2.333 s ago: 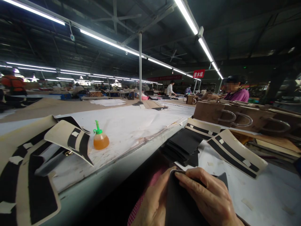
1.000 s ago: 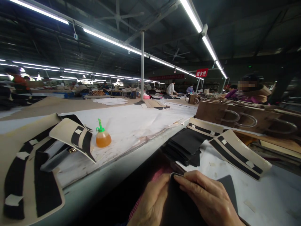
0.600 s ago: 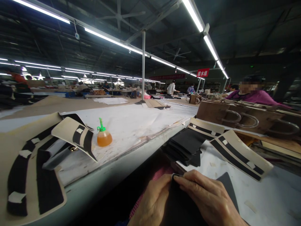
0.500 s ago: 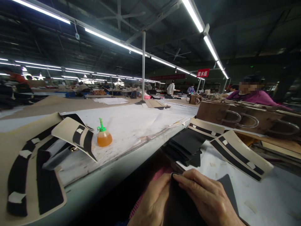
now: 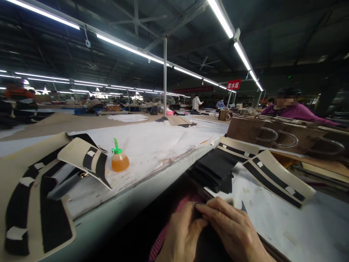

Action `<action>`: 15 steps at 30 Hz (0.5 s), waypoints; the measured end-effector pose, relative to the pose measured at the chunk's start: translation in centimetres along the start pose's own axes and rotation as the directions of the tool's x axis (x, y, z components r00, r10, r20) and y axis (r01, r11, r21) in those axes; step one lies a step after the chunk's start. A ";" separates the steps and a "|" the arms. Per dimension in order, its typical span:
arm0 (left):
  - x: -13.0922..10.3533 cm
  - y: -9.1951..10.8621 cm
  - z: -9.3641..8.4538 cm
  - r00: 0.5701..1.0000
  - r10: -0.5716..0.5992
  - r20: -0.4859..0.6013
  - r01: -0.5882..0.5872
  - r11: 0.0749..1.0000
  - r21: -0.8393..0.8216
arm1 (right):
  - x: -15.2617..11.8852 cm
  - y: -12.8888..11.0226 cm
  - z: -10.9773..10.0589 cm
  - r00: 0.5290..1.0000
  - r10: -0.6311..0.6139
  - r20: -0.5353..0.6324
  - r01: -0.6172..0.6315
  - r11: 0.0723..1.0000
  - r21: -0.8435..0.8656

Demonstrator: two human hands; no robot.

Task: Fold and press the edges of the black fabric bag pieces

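- Low in front of me, between my two hands, sits the black piece (image 5: 208, 243), its upper edge pinched and its lower part running out of view.
- My left hand (image 5: 180, 233) is closed, thumb and forefinger gripping that piece near the top.
- My right hand (image 5: 234, 229) is closed on it too, fingertips pressed to the same edge, touching my left.
- Just beyond my hands, a stack of black pieces (image 5: 215, 165) lies near a curved cream panel (image 5: 293, 174) with black strips on the white-covered right-hand table (image 5: 311, 225).
- On the left table (image 5: 152, 142) stands a green-topped bottle (image 5: 120, 162) of amber liquid, near a larger strip-marked panel (image 5: 34, 218).
- Past the brown bags (image 5: 245, 131), a person in purple (image 5: 305, 113) is at work.
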State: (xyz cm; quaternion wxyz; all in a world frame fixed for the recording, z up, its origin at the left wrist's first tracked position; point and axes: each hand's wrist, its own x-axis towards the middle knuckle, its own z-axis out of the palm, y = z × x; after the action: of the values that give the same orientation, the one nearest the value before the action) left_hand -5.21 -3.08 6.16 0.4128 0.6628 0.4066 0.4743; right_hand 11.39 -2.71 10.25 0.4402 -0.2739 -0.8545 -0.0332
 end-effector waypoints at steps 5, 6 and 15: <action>-0.3 -0.6 -0.2 0.991 -0.021 -0.135 0.022 1.000 0.007 | 0.1 -0.4 -0.5 0.999 0.017 0.047 -0.014 0.998 -0.065; -0.3 -0.6 -0.3 0.988 -0.021 -0.150 0.023 1.000 0.007 | -0.1 -0.4 -0.6 0.999 0.022 0.040 -0.017 0.994 -0.108; -0.7 0.1 -1.7 0.963 -0.020 -0.270 0.050 0.993 0.104 | -1.3 0.6 -1.7 0.956 0.179 -0.233 -0.215 0.967 -0.138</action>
State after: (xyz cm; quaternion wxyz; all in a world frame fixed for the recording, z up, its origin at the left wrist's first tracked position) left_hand -6.97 -3.50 6.39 0.3250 0.6070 0.4958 0.5293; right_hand 13.56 -3.25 10.22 0.5090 -0.3873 -0.7637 -0.0881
